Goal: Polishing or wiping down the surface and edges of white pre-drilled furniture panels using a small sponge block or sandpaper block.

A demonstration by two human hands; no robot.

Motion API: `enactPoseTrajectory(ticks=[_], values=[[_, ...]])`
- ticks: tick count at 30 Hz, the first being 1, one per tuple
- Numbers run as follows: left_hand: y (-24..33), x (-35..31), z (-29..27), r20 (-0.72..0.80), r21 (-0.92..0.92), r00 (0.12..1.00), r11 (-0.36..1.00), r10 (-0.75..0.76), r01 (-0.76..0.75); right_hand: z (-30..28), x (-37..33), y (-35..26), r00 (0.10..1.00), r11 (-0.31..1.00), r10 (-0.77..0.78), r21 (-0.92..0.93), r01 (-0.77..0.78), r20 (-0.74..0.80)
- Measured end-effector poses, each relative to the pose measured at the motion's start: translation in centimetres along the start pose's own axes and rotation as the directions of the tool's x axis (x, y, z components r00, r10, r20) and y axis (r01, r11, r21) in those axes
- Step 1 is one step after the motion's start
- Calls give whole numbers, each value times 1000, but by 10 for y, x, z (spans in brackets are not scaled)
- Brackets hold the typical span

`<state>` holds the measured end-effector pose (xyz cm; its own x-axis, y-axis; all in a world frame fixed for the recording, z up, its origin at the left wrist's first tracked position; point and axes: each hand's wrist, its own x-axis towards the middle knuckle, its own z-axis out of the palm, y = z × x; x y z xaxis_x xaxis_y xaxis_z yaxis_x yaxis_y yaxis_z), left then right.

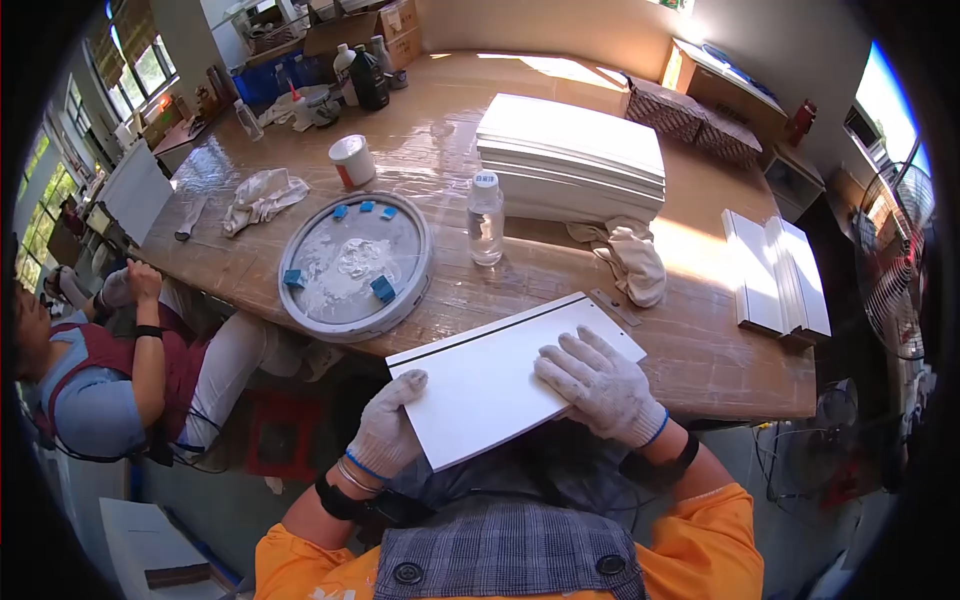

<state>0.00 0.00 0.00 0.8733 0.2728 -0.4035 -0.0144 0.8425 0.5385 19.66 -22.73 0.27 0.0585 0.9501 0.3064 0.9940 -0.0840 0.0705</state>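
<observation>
A white panel (500,385) with a dark groove along its far side lies tilted in front of me, over the table's near edge. My left hand (390,425), in a knitted work glove, is closed on its left end, thumb on top and fingers hidden beneath. On the panel's right part rests my right hand (605,388), gloved too, fingers stretched out and slightly apart on the surface. Just beyond the panel stands a clear bottle of liquid (486,222). To its left, a round grey lid (415,290) carries white paste and several blue blocks (383,290).
A stack of white panels (570,150) stands at the back of the table (720,385). Rags (637,265), a white tub (352,160) and grooved white pieces (775,270) lie around. A seated person (110,370) is at left, a fan (890,260) at right.
</observation>
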Motion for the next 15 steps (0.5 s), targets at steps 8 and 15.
enactPoseTrajectory(ticks=[8,15], values=[[-18,-6,-9,-7,-24,998,997,70,-70,15,5,122,694,745,661,144,-651,-286],[-29,-14,-23,-52,-21,996,997,78,-80,41,41,162,215,218,946,12,-976,242]])
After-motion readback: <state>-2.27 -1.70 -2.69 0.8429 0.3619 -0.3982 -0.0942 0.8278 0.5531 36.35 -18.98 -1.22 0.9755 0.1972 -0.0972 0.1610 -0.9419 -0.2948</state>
